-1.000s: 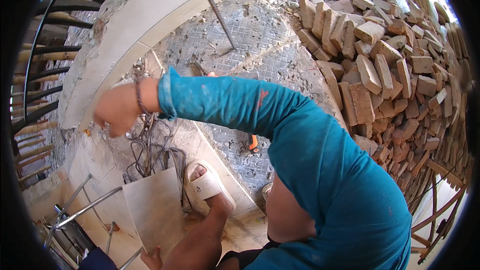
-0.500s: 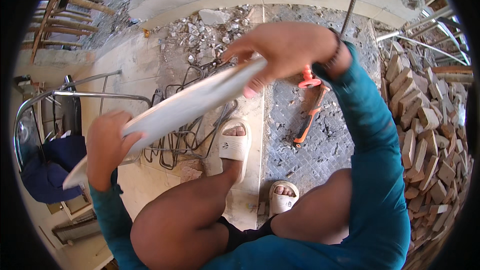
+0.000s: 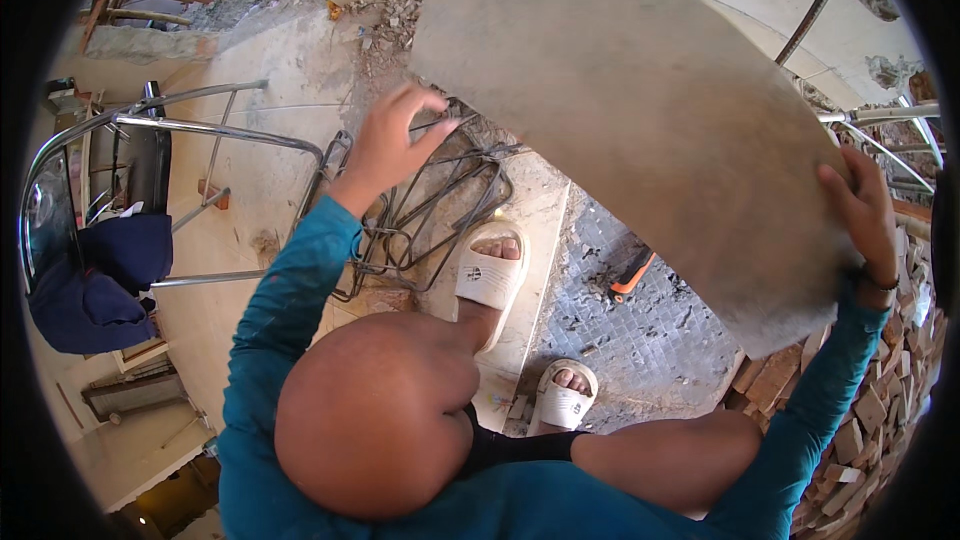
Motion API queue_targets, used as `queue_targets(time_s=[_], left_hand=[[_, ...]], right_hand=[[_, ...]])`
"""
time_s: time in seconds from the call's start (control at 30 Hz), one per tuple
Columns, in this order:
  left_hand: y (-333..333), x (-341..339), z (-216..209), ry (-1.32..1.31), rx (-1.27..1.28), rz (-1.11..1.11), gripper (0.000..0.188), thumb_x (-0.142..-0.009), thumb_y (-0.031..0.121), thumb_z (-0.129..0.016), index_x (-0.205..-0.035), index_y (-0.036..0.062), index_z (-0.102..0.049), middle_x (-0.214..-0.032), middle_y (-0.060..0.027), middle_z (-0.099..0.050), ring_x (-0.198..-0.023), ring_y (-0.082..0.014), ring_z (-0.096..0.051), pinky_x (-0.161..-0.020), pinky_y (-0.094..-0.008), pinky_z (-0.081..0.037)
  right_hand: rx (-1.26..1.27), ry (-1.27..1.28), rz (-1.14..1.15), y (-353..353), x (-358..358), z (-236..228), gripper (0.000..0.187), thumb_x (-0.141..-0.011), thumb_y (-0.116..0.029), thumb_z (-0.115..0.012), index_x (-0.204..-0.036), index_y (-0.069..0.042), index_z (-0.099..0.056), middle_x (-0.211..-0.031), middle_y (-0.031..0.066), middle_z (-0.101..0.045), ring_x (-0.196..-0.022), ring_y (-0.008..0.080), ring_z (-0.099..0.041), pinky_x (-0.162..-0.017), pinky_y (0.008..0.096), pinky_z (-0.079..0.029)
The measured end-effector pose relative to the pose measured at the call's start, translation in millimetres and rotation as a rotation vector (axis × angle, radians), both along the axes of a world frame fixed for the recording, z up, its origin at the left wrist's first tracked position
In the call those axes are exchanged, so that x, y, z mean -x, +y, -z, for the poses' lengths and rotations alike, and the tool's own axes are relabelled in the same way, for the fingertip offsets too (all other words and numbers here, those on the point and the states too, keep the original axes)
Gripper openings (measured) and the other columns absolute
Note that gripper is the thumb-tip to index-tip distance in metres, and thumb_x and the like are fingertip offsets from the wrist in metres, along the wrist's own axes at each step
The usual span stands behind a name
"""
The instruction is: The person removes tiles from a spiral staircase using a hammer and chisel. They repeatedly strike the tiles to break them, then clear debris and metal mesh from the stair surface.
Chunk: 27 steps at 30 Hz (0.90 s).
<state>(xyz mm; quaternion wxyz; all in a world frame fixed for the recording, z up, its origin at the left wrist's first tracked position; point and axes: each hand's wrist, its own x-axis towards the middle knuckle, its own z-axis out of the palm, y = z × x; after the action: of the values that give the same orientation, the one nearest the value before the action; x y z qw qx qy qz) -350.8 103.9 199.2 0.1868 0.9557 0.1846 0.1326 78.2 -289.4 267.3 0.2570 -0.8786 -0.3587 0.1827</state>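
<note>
A large flat tile [image 3: 640, 140], with a dusty grey-brown face, is raised across the upper right and slightly blurred. My right hand [image 3: 865, 210] grips its right edge, thumb against the near face. Beside the tile's left edge, my left hand [image 3: 395, 140] has its thumb and fingers apart and holds nothing; whether a fingertip touches the tile I cannot tell. Under the tile, the orange and black handle of a hammer [image 3: 632, 275] shows on the grey, ridged floor patch [image 3: 630, 340]. The hammer's head is hidden.
Bent metal rods [image 3: 430, 205] lie tangled beyond my sandalled foot [image 3: 492, 275]. A metal-framed chair [image 3: 220, 130] lies at left with dark blue cloth [image 3: 95, 285]. Broken tile pieces [image 3: 870, 420] are heaped at right. Rubble [image 3: 395, 25] lies ahead; a rod [image 3: 815, 5] slants at upper right.
The tile has swung up and right, turning from nearly edge-on to broad face showing. My left hand has let go of it. The tile now covers the orange hand guard and hammer head.
</note>
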Motion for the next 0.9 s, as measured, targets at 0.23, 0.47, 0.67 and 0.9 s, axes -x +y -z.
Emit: queue_targets(time_s=[0.23,0.47,0.67,0.9], left_hand=[[56,72,134,0.553,-0.048,-0.277,0.087,-0.071,0.061,-0.078,-0.137,0.0116,-0.052,-0.127,-0.0174,-0.058,-0.128,-0.0417,-0.045,-0.104,-0.055,-0.039],[59,55,104,0.866,0.053,-0.121,0.087,-0.065,0.067,-0.079,-0.133,0.0184,-0.057,-0.122,-0.0159,-0.061,-0.125,-0.0392,-0.047,-0.101,-0.0632,-0.036],[27,72,128,0.688,0.017,-0.318,0.073,-0.069,0.053,-0.081,-0.129,0.0172,-0.059,-0.123,-0.0137,-0.057,-0.125,-0.0361,-0.044,-0.094,-0.0605,-0.041],[15,66,144,0.439,-0.031,-0.414,0.06,-0.07,0.036,-0.081,-0.122,0.0136,-0.062,-0.121,-0.0122,-0.051,-0.121,-0.0351,-0.044,-0.092,-0.0586,-0.042]], right_hand=[[0.172,0.183,0.067,-87,-76,2,0.044,-0.096,-0.035,-0.066,-0.121,0.0,-0.058,-0.111,0.0059,-0.063,-0.1,0.0131,-0.056,-0.09,0.0291,-0.044],[0.188,0.163,0.134,-125,-118,6,0.045,-0.096,-0.04,-0.064,-0.116,0.0,-0.06,-0.104,0.0049,-0.062,-0.098,0.0128,-0.054,-0.091,0.0297,-0.043],[0.231,0.192,0.11,-162,-124,12,0.042,-0.097,-0.034,-0.056,-0.099,0.007,-0.065,-0.087,0.0082,-0.065,-0.081,0.0148,-0.055,-0.073,0.0323,-0.046],[0.474,0.147,0.133,-158,-109,13,0.039,-0.098,-0.04,-0.062,-0.099,-0.001,-0.062,-0.09,0.0018,-0.061,-0.083,0.0086,-0.053,-0.075,0.0265,-0.046]])
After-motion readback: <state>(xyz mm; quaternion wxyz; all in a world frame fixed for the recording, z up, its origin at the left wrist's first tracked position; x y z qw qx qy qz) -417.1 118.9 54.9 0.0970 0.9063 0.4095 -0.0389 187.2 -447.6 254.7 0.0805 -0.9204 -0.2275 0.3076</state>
